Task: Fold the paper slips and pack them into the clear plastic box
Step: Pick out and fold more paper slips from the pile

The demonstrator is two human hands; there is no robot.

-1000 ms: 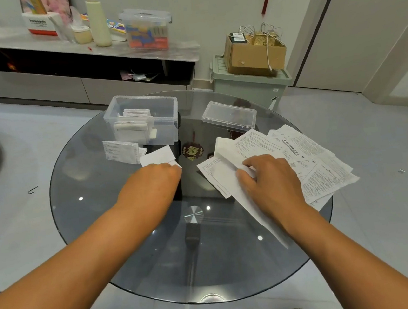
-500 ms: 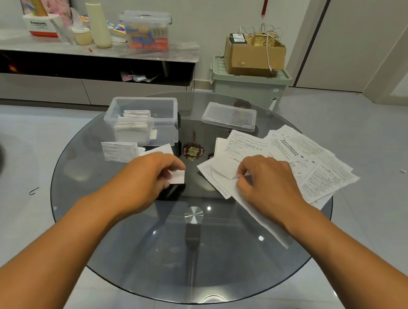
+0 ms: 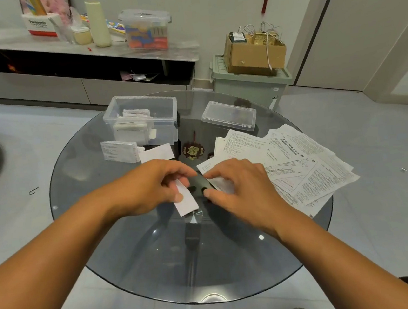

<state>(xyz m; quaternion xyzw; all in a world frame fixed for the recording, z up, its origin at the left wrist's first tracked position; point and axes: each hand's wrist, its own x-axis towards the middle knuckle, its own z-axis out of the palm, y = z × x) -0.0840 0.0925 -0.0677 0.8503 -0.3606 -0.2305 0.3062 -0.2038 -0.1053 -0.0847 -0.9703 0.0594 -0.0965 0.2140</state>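
Note:
My left hand [image 3: 154, 184] pinches a small folded white slip [image 3: 187, 199] over the middle of the round glass table [image 3: 138, 257]. My right hand [image 3: 236, 183] pinches the near edge of another paper slip [image 3: 222, 184] lying at the left of a spread pile of printed sheets [image 3: 299, 162]. The two hands are almost touching. The clear plastic box [image 3: 144, 121] stands open at the far left of the table with several folded slips inside. Two more folded slips [image 3: 119, 152] [image 3: 156, 152] lie just in front of the box.
The box's clear lid [image 3: 229, 115] lies at the far middle of the table. A small dark ornament [image 3: 193, 151] shows through the glass between the box and the pile. Beyond the table are a low cabinet [image 3: 39, 83] and a green bin [image 3: 251, 84] carrying a cardboard box.
My left hand has picked a folded slip up from in front of the box and brought it toward the table's middle. My right hand has shifted left to meet it, keeping hold of its paper.

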